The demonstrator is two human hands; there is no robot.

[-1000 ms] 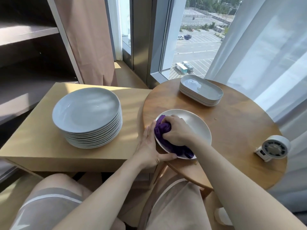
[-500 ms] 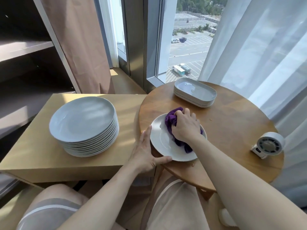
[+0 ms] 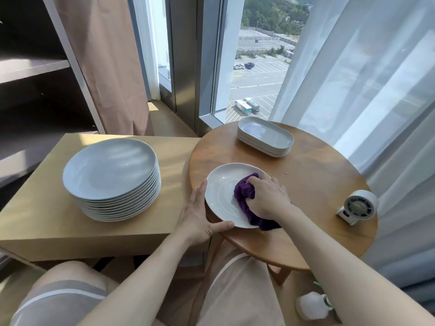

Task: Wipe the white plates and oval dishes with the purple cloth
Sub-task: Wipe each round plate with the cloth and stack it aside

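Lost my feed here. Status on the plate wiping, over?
Left hand, flat, braces the plate at its near rim. Right hand grips the purple cloth on the plate. Oval dishes and plate stack stand apart, nothing blocking.

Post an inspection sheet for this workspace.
Surface: round wooden table; low tan rectangular table beside it.
Job's things: white round plate on round table, purple cloth on it; stack of white round plates on tan table; stack of white oval dishes at round table's far side.
Clutter: small white fan; white bottle on floor.
Grippers: left hand against plate's rim, fingers straight; right hand grips cloth.
Cables: nothing seen.
Surroundings: window, white sheer curtain, dark shelving.
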